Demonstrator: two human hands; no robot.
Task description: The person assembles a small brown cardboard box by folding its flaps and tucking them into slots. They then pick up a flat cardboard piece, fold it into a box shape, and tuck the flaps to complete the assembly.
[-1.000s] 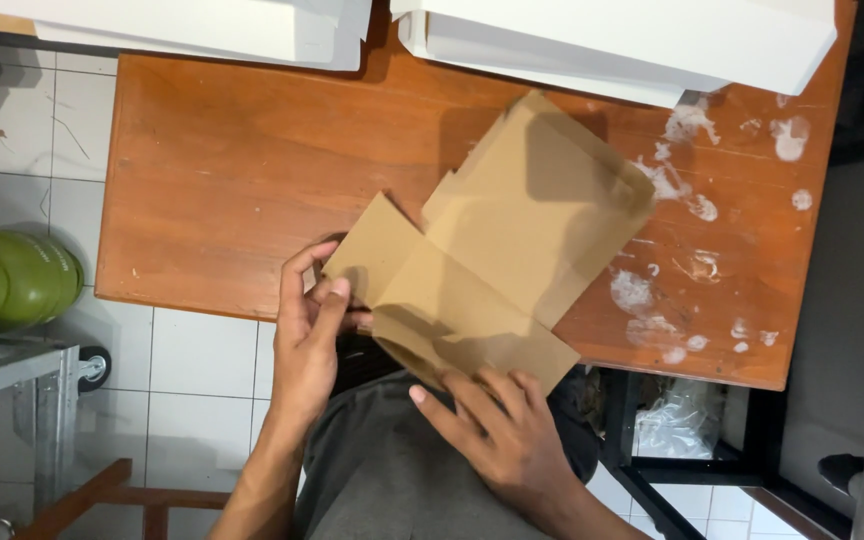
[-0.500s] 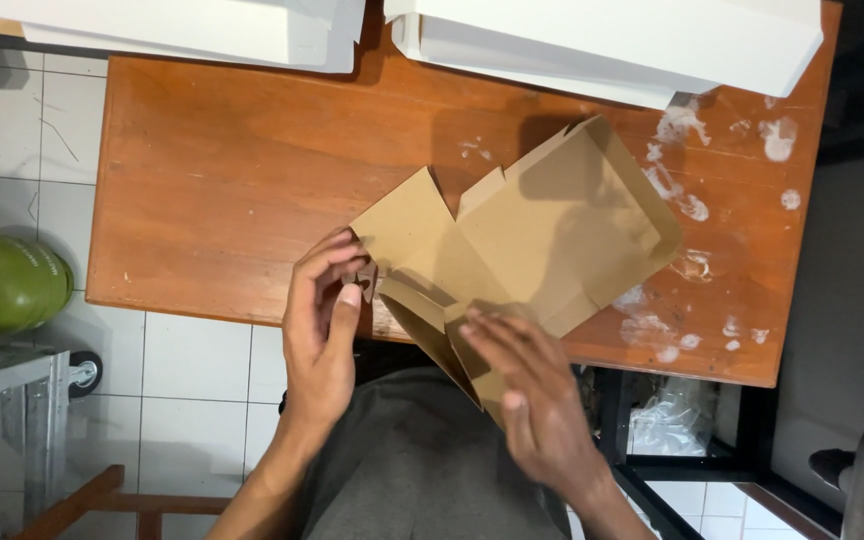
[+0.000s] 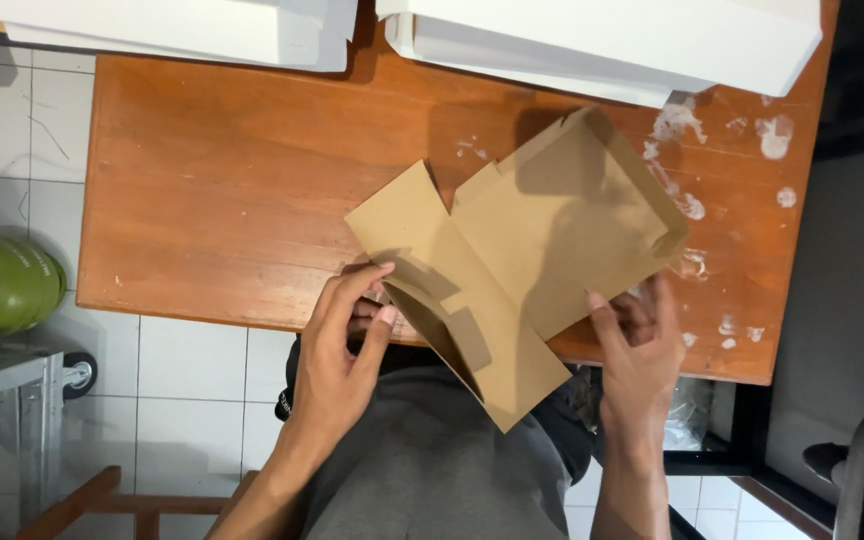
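Note:
A flat brown cardboard box blank (image 3: 542, 240) with several creased flaps lies tilted across the near edge of an orange-brown wooden table (image 3: 242, 190). One long flap hangs over the table's edge toward my lap. My left hand (image 3: 352, 345) pinches the blank's left edge, fingers curled at a small side flap. My right hand (image 3: 637, 345) holds the blank's lower right edge, thumb on top and fingers beneath.
Two white boxes (image 3: 592, 45) sit along the table's far edge. White paint spots (image 3: 687, 205) mark the table's right side. A green gas cylinder (image 3: 2, 285) stands on the white tiled floor at the left. A wooden stool frame (image 3: 102, 500) is lower left.
My right hand has moved from the blank's near flap out to its right edge. The blank has shifted and its near flap now hangs over the table's edge.

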